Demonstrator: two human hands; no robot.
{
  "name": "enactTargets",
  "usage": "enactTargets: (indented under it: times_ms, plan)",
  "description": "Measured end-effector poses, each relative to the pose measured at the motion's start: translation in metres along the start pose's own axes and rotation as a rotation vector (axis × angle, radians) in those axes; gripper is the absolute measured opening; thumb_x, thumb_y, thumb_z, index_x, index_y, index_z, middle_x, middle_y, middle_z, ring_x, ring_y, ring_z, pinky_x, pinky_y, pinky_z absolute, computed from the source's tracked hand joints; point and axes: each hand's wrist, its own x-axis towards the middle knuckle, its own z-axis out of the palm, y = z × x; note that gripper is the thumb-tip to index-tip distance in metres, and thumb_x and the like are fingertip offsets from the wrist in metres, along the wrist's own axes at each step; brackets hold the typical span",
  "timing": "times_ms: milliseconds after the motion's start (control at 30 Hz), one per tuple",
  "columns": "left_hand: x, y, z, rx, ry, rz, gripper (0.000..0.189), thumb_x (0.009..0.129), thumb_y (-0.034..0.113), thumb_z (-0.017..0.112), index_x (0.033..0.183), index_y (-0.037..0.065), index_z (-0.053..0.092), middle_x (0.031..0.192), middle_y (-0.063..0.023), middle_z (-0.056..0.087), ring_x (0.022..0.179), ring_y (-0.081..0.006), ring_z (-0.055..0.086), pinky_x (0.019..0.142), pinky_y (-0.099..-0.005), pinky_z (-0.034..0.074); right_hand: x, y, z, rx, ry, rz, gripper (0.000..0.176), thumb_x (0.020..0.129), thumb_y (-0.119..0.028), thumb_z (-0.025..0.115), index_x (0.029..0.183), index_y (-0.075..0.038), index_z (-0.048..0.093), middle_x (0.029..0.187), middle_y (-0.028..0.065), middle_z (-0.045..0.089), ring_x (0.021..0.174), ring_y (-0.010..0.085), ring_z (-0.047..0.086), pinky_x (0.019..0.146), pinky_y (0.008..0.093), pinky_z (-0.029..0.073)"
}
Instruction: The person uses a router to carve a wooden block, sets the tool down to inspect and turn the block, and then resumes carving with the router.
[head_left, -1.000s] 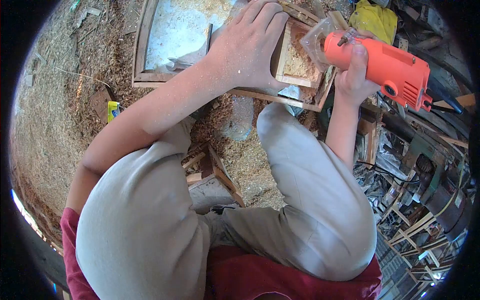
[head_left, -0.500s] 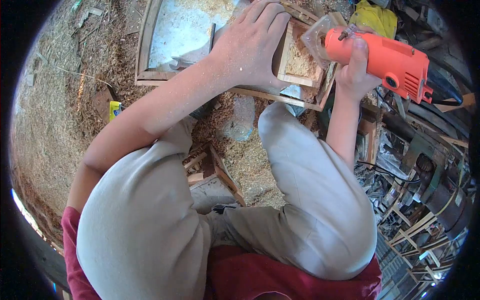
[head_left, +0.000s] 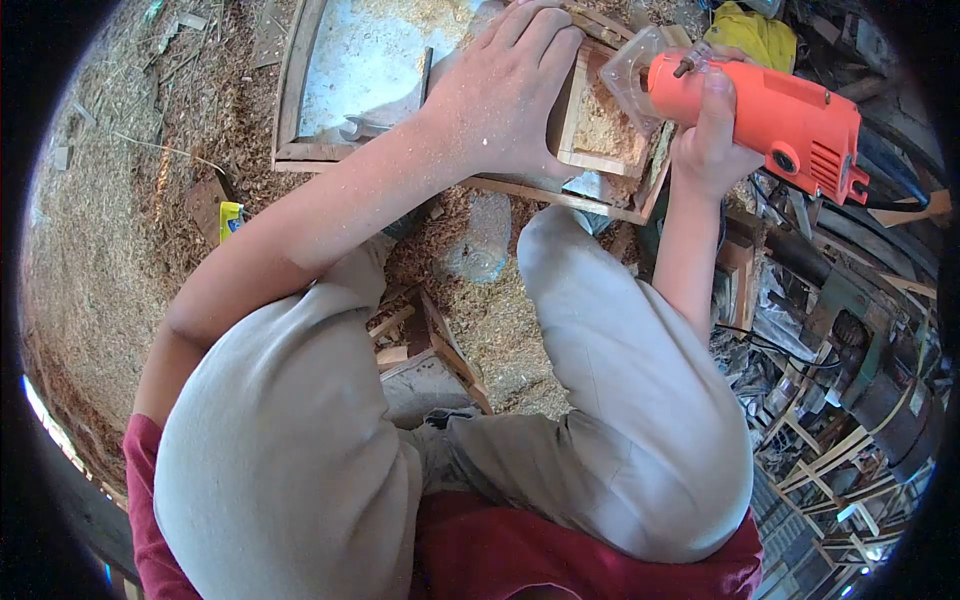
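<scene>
My left hand (head_left: 505, 90) lies flat with spread fingers on a wooden frame (head_left: 600, 165), pressing it down. The frame's small compartment holds sawdust (head_left: 600, 125). My right hand (head_left: 712, 140) grips an orange electric router (head_left: 770, 110) with a clear base plate (head_left: 632, 80), held tilted over the frame's right end. Its black cord runs off to the right. My knees in beige trousers (head_left: 620, 370) fill the lower part of the view.
Sawdust and shavings cover the ground at left. A larger wooden frame (head_left: 292, 100) with a pale panel lies behind my left arm. A yellow cloth (head_left: 750, 35) is at top right. Wood scraps, slats and a machine (head_left: 880, 380) crowd the right side. A clear bottle (head_left: 482, 235) lies between my legs.
The router has shifted slightly up and to the left over the frame's end. My left hand stays pressed on the frame.
</scene>
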Motion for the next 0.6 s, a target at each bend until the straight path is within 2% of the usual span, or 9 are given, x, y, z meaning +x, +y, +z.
enactTargets:
  times_ms: [67, 167, 467, 600]
  plan:
    - [0.0, 0.002, -0.002, 0.006, -0.016, -0.004, 0.111, 0.06, 0.065, 0.083, 0.132, -0.014, 0.048, 0.137, -0.0275, 0.049, 0.14, -0.0416, 0.04, 0.121, -0.0505, 0.03, -0.001, -0.001, -0.001, -0.008, 0.012, 0.001, 0.034, 0.085, -0.009, 0.073, 0.114, 0.002, 0.059, 0.107, 0.0147, 0.07, 0.097, 0.0242, 0.069, 0.091, 0.0385, 0.057]
    - [0.001, 0.003, -0.001, -0.006, 0.0, -0.008, 0.11, 0.061, 0.064, 0.083, 0.131, -0.013, 0.049, 0.136, -0.0267, 0.049, 0.139, -0.0411, 0.04, 0.12, -0.0507, 0.03, 0.001, 0.003, -0.007, 0.09, -0.018, 0.004, 0.047, 0.084, 0.0, 0.079, 0.123, 0.0, 0.052, 0.107, 0.0139, 0.069, 0.091, 0.0198, 0.069, 0.082, 0.0339, 0.06]
    - [0.003, 0.004, -0.002, 0.015, -0.016, 0.0, 0.11, 0.062, 0.065, 0.082, 0.131, -0.013, 0.048, 0.136, -0.0266, 0.049, 0.139, -0.0414, 0.041, 0.12, -0.0515, 0.03, -0.002, 0.003, -0.013, 0.119, 0.011, 0.051, 0.046, 0.084, 0.001, 0.078, 0.123, 0.001, 0.053, 0.11, 0.0143, 0.068, 0.093, 0.0202, 0.069, 0.085, 0.0356, 0.06]
    - [0.001, 0.003, -0.001, 0.027, -0.015, -0.002, 0.111, 0.062, 0.066, 0.082, 0.132, -0.013, 0.048, 0.137, -0.0267, 0.048, 0.14, -0.041, 0.04, 0.121, -0.0512, 0.029, -0.004, 0.001, -0.014, 0.028, 0.01, 0.036, 0.043, 0.085, -0.005, 0.077, 0.121, 0.002, 0.055, 0.109, 0.0146, 0.069, 0.094, 0.0219, 0.069, 0.086, 0.0366, 0.059]
